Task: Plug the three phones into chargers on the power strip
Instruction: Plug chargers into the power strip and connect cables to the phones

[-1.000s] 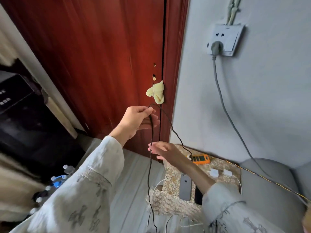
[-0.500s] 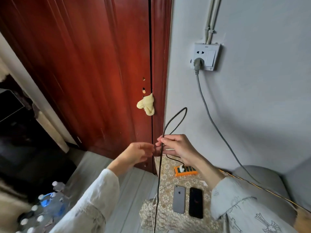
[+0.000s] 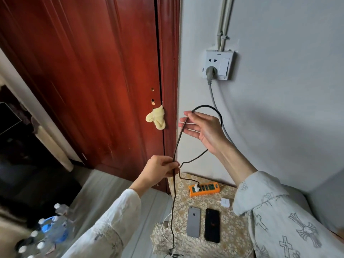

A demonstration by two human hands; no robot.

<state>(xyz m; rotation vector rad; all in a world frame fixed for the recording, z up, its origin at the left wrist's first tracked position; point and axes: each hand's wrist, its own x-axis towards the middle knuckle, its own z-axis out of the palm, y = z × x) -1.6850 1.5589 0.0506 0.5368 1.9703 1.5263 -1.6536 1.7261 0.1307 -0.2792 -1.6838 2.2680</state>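
Your right hand (image 3: 202,130) pinched a black braided cable (image 3: 176,146) into a raised loop while your left hand (image 3: 160,169) gripped it lower down. Its white charger (image 3: 196,187) sat in the orange power strip (image 3: 203,189); a silver phone (image 3: 193,221) and a black phone (image 3: 212,225) lay side by side on the worktop (image 3: 232,231).

A lived-in home room: a red wooden door (image 3: 96,86), a grey wall with a wall socket (image 3: 218,65), a small table under a patterned cloth (image 3: 232,226), and water bottles (image 3: 54,229) on the floor.
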